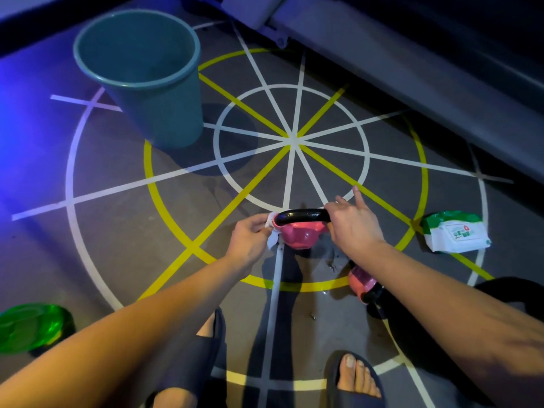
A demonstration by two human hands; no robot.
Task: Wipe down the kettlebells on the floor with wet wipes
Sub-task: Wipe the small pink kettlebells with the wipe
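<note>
Far left, low: a green plastic object (29,326) on the floor (123,225); what it is, unclear.

Upper left: teal bucket (141,75), upright on the painted lines.

Centre: your left grip (250,240) pinches a white wet wipe (272,231) at the left end of the black handle (303,215) of a pink kettlebell (297,235). The bell is tipped, base toward you.

Your right grip (353,225) lies over the handle's right end, two fingers straight out. Whether the rest clench it, you cannot tell.

Under your right forearm: second kettlebell (360,282) on the floor, partly hidden.

Far right: wipes pack (454,232), flat on the floor, well apart from both bells.
</note>
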